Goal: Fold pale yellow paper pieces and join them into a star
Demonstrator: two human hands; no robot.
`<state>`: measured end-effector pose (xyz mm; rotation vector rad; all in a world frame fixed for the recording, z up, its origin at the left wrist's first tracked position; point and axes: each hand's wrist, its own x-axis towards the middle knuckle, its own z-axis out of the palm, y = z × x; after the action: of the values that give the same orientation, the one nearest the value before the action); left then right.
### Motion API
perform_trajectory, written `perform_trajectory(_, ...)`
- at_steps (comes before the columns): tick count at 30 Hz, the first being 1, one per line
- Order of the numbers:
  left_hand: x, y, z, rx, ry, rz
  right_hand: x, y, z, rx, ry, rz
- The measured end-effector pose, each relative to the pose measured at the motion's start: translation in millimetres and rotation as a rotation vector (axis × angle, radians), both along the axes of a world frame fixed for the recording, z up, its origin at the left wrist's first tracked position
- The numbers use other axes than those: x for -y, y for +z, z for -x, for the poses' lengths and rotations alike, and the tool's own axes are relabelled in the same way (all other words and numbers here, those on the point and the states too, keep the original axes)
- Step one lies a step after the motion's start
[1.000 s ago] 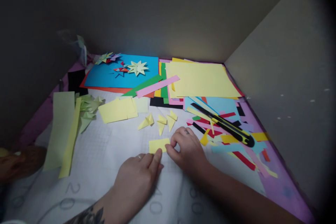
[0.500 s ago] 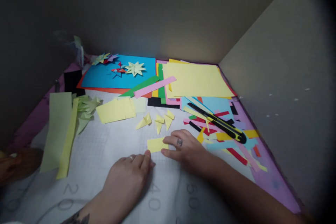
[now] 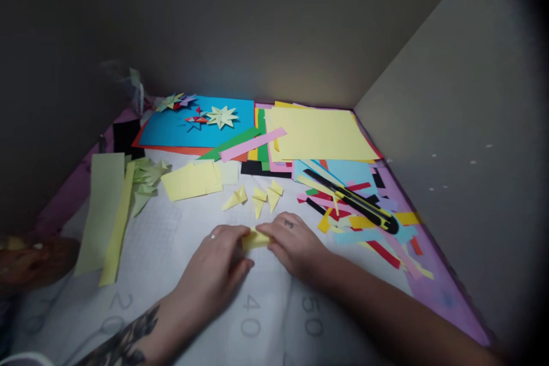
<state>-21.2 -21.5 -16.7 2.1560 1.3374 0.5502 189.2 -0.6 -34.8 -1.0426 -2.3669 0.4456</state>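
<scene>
Grey walls (image 3: 274,28) around a paper-strewn worktop (image 3: 189,234), head view.
Small yellow paper (image 3: 256,239) near the middle, between left hand (image 3: 217,260) and right hand (image 3: 298,243); right grip pinching its right end, fingers at the far edge, thumb at the near one; left grip at the left end, fingers on the far corner, thumb apart below, pinch or mere touch impossible to tell. Just beyond, three folded yellow pieces (image 3: 259,199); on the right, black-and-yellow cutter (image 3: 360,206) across coloured scraps (image 3: 385,254); at the back, pale star (image 3: 223,118) on blue sheet (image 3: 167,132).
</scene>
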Motion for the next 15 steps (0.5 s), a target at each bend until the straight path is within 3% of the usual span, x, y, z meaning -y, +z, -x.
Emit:
perform_trajectory(3,0.1,0.5,-0.6,-0.007,-0.105,0.000,-5.7,-3.3,-3.6,0.040,0.102,-0.152)
perform_trajectory(7,-0.2,0.0,-1.2,-0.054,-0.245,-0.134,-11.4,4.6,-10.0,0.151,0.122,-0.235)
perform_trajectory(15,0.5,2.4,-3.9,-0.054,-0.272,-0.228,5.1,18.9,-9.9,0.230,0.200,-0.420)
